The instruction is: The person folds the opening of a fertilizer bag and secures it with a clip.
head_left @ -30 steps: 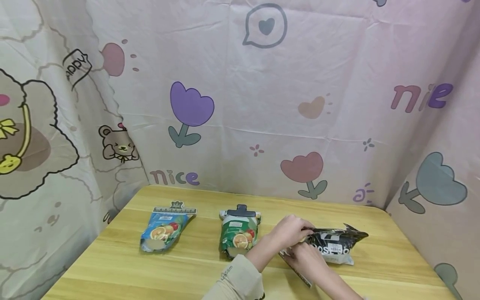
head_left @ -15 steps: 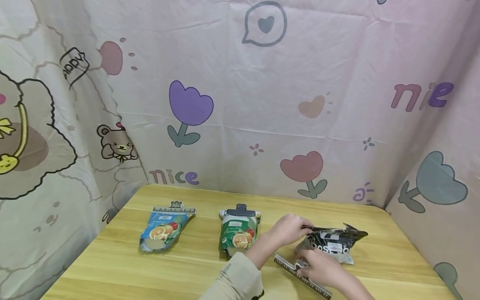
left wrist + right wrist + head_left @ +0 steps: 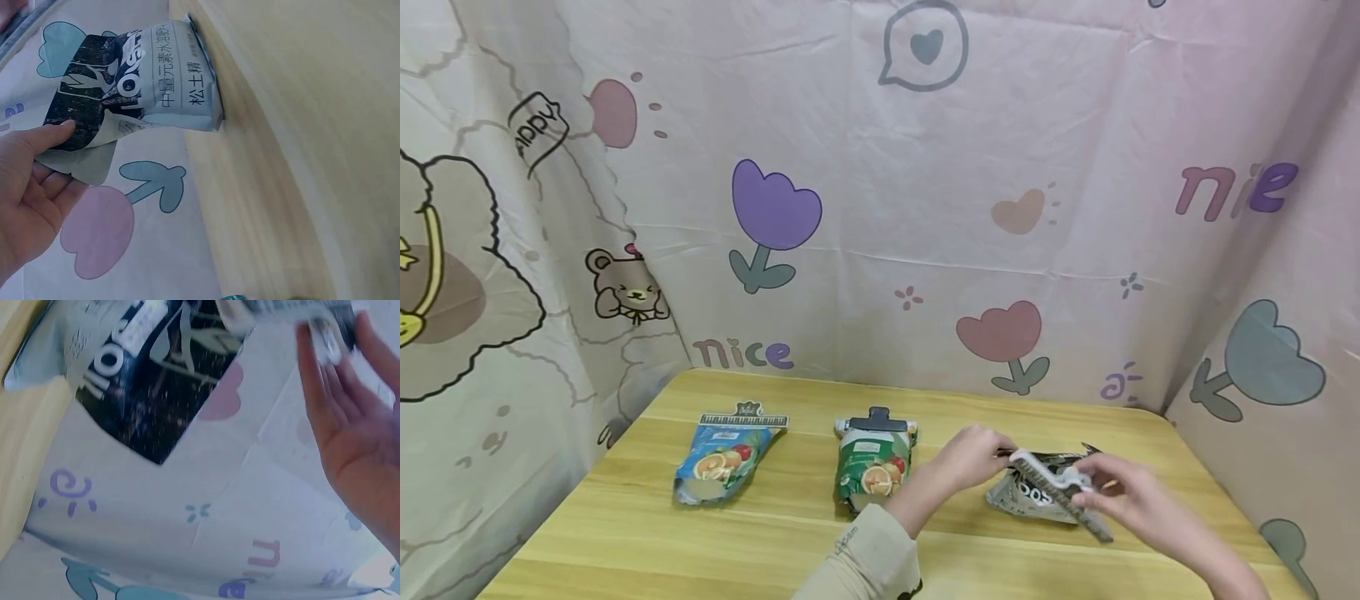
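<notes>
A black and grey printed bag (image 3: 1017,500) stands at the table's right side, its lettering also readable in the left wrist view. Pinched between thumb and fingers of my left hand (image 3: 28,194) is the bag's dark upper corner. My right hand (image 3: 1138,500) holds a long bag clip (image 3: 1051,490) with a piano-key pattern by its handle. The clip slants in front of the bag in the head view and covers part of its print. In the right wrist view the clip (image 3: 294,309) is cut off by the top edge and blurred.
On the wooden table (image 3: 715,550), a blue fruit-print bag (image 3: 722,467) with a piano-key clip lies at left. A green fruit-print bag (image 3: 872,471) with a dark clip lies mid-table. A printed curtain (image 3: 865,208) hangs behind and at both sides.
My right hand has lifted the clip from the table in front of the bag, up and to the right, across the bag's face. My left hand keeps its pinch on the bag's corner.
</notes>
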Available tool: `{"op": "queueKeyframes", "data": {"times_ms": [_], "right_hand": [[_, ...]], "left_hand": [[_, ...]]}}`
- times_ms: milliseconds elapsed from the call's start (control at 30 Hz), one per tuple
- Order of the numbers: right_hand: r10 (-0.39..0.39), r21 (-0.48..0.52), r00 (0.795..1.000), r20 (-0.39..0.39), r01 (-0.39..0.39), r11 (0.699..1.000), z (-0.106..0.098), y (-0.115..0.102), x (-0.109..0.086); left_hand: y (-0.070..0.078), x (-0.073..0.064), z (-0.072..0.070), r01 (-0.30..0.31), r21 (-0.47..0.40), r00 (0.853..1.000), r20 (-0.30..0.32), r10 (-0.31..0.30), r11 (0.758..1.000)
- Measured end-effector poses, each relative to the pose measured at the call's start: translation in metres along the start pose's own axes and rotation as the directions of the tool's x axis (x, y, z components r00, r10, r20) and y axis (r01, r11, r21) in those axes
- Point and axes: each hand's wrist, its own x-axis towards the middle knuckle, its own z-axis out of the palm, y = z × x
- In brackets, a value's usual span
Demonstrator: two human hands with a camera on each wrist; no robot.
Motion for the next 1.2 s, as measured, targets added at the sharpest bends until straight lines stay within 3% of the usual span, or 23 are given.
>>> {"op": "queueKeyframes", "data": {"times_ms": [100, 200, 300, 433, 533, 667, 700, 767, 1000, 1200], "right_hand": [[-0.032, -0.113, 0.979, -0.201, 0.009, 0.994, -0.006, -0.001, 0.003], [-0.07, -0.208, 0.949, -0.308, 0.004, 0.978, -0.01, -0.001, 0.006], [-0.127, -0.258, 0.929, -0.346, 0.036, 0.965, -0.011, 0.002, 0.007], [-0.249, -0.284, 0.904, -0.348, 0.151, 0.947, -0.008, 0.014, 0.009], [-0.354, -0.323, 0.859, -0.369, 0.239, 0.916, -0.005, 0.024, 0.011], [-0.438, -0.398, 0.804, -0.402, 0.277, 0.874, -0.001, 0.034, 0.014], [-0.447, -0.417, 0.8, -0.401, 0.274, 0.866, 0.0, 0.036, 0.014], [-0.46, -0.446, 0.795, -0.394, 0.273, 0.853, 0.002, 0.04, 0.015], [-0.412, -0.419, 0.847, -0.336, 0.258, 0.871, 0.01, 0.052, 0.017], [-0.419, -0.387, 0.844, -0.335, 0.282, 0.878, 0.016, 0.062, 0.021]], "left_hand": [[-0.002, 0.0, 0.003, 0.009, 0.002, 1.0, -0.028, -0.009, 1.0], [-0.005, -0.001, 0.006, 0.021, -0.023, 0.998, -0.056, -0.023, 1.0], [-0.007, -0.001, 0.009, 0.024, -0.069, 0.996, -0.079, -0.03, 0.997], [-0.008, -0.001, 0.01, 0.034, -0.113, 0.995, -0.091, -0.045, 0.993], [-0.007, -0.001, 0.011, 0.047, -0.124, 0.995, -0.084, -0.057, 0.991], [-0.007, -0.001, 0.01, 0.058, -0.132, 0.995, -0.077, -0.068, 0.99], [-0.007, -0.001, 0.01, 0.058, -0.133, 0.995, -0.078, -0.069, 0.989], [-0.007, -0.001, 0.01, 0.06, -0.134, 0.994, -0.081, -0.071, 0.989], [-0.006, -0.002, 0.009, 0.069, -0.159, 0.993, -0.086, -0.083, 0.985], [-0.006, -0.001, 0.009, 0.097, -0.178, 0.991, -0.072, -0.111, 0.979]]}}
